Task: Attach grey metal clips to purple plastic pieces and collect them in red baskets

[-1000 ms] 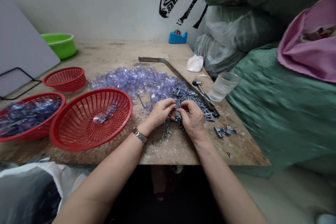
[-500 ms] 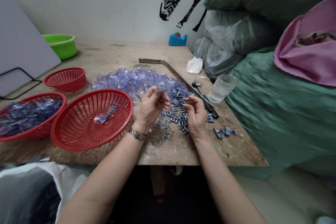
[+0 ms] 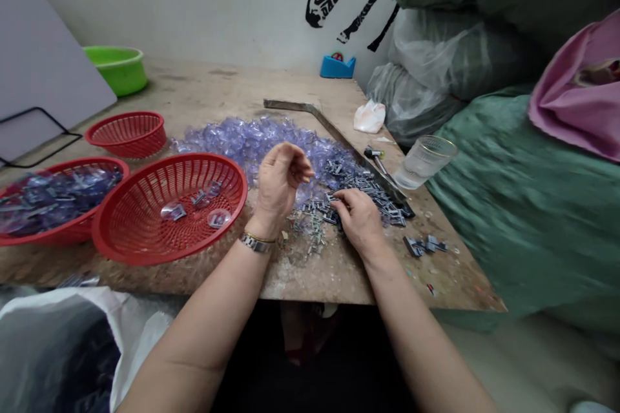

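My left hand hovers at the near edge of a heap of clear violet plastic pieces. Its fingers are loosely curled, with nothing visible in them. Lower and to the right, my right hand pinches a small grey plastic part between thumb and fingertips, over a pile of similar grey parts. Left of my left hand stands a large red basket; a few clear pieces with grey parts attached lie apart on its bottom.
Another red basket, heaped with joined pieces, and a small red basket stand at left. A bent metal bar borders the piles. A glass and green sacks are at right. A white bag hangs lower left.
The clear piece in my left hand is gone from it, and one more piece lies in the large red basket. My right hand has lowered onto the grey parts and taken one. The view has shifted slightly.
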Demonstrator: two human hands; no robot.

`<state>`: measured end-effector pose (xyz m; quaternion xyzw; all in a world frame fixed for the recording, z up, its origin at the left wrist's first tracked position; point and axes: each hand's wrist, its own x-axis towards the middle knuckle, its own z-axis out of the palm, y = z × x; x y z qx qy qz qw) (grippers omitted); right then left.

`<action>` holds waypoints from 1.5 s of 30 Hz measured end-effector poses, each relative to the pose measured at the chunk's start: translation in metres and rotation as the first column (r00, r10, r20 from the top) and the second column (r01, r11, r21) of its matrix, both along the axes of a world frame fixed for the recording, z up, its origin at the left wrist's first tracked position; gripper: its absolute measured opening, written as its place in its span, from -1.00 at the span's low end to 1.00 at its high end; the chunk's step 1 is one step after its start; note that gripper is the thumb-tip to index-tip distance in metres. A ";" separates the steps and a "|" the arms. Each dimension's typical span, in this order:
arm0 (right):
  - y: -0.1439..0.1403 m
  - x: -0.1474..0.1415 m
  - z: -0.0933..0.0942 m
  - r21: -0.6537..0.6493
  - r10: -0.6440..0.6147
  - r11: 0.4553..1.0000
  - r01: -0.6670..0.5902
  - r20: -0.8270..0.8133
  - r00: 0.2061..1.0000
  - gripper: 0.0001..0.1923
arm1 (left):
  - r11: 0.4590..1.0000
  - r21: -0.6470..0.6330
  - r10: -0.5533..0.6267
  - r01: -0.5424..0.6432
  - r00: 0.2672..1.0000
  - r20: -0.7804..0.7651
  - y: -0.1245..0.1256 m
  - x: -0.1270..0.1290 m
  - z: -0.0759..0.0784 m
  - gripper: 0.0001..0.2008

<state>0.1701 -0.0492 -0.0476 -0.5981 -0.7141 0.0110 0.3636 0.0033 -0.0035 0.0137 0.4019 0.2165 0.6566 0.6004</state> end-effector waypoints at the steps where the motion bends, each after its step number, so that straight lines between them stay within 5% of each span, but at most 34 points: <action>1: 0.000 -0.001 -0.001 -0.035 -0.019 0.999 0.021 0.063 0.998 -0.84 | 1.000 -0.013 -0.024 0.024 0.998 -0.063 -0.001 0.004 -0.003 -0.66; 6: -0.001 -0.008 0.002 -0.156 -0.150 0.967 0.201 0.286 0.946 -0.74 | 0.997 -0.049 -0.071 0.055 0.909 -0.412 0.003 0.009 -0.019 -0.80; 8: -0.001 -0.011 0.006 -0.198 -0.168 0.949 0.247 0.350 0.922 -0.73 | 1.000 0.003 -0.004 0.008 0.800 -0.600 0.008 0.008 -0.025 -0.88; 11: 0.000 -0.014 0.013 -0.261 -0.166 0.922 0.287 0.404 0.900 -0.75 | 0.964 0.265 0.242 -0.038 0.545 -0.803 0.014 0.006 -0.033 -0.91; 15: 0.002 -0.015 0.018 -0.295 -0.173 0.902 0.316 0.423 0.890 -0.79 | 0.909 0.411 0.372 0.071 0.306 -0.876 0.015 0.006 -0.039 -0.89; 21: 0.002 -0.011 0.013 -0.237 -0.182 0.929 0.284 0.377 0.908 -0.82 | 0.894 0.419 0.402 0.158 0.128 -0.907 0.011 0.003 -0.039 -0.85; 30: 0.003 0.003 -0.002 0.028 -0.118 0.992 0.120 -0.083 0.990 -0.81 | 0.850 0.438 0.500 0.294 -0.187 -0.845 -0.001 0.006 -0.038 -0.79; 38: 0.003 -0.001 0.002 0.121 -0.022 0.991 0.054 -0.250 0.968 -0.84 | 0.848 0.442 0.519 0.294 -0.285 -0.806 0.003 0.010 -0.044 -0.73; 42: 0.003 -0.002 0.003 0.143 -0.020 0.988 0.063 -0.281 0.960 -0.84 | 0.841 0.459 0.528 0.286 -0.248 -0.812 0.006 0.011 -0.046 -0.73; 45: 0.003 -0.001 0.004 0.134 -0.028 0.988 0.074 -0.315 0.949 -0.85 | 0.846 0.478 0.517 0.236 -0.145 -0.844 0.005 0.012 -0.047 -0.76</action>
